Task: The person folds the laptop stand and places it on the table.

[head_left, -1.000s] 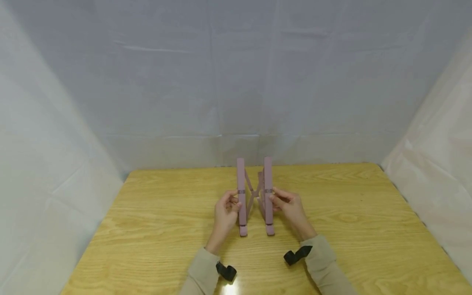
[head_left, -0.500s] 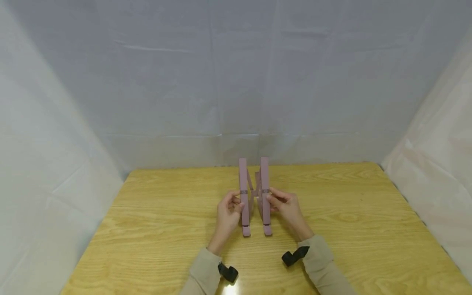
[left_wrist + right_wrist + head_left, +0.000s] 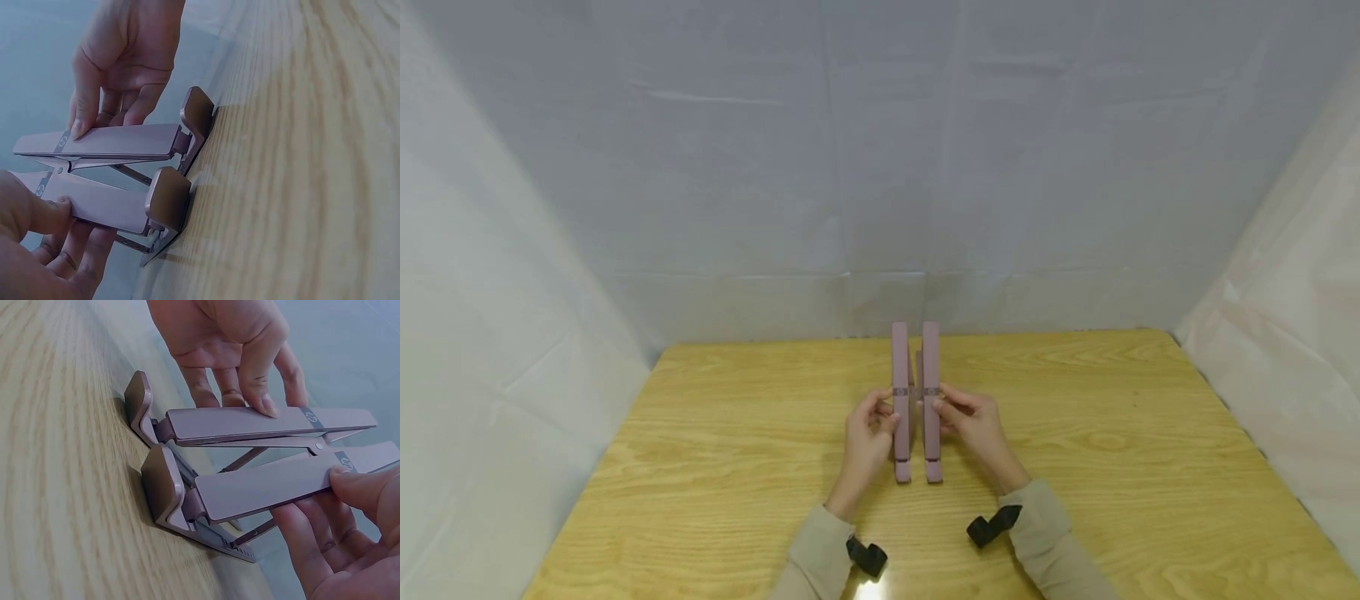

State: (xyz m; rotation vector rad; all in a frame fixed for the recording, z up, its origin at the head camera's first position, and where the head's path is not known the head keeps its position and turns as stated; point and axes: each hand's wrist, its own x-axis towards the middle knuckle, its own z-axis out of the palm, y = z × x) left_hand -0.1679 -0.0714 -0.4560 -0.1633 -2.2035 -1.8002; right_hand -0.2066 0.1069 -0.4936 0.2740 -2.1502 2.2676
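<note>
A pink folding stand [image 3: 916,400] sits in the middle of the wooden table [image 3: 715,467], its two long arms side by side and nearly touching, hooked feet toward me. My left hand [image 3: 886,418] pinches the left arm [image 3: 100,206] at mid-length, thumb on top and fingers underneath. My right hand [image 3: 946,412] pinches the right arm [image 3: 269,487] the same way. In the wrist views the thin cross links [image 3: 250,459] between the arms lie almost flat, and the feet [image 3: 169,197] rest on the table.
White sheeting [image 3: 880,167] walls the table at the back and on both sides. Bare wood surrounds the stand. Black straps [image 3: 865,554] sit at both beige sleeve cuffs near the front edge.
Both hands have moved inward and pushed the stand's two arms together. The wide gap with its X-shaped links has narrowed to a slim slit.
</note>
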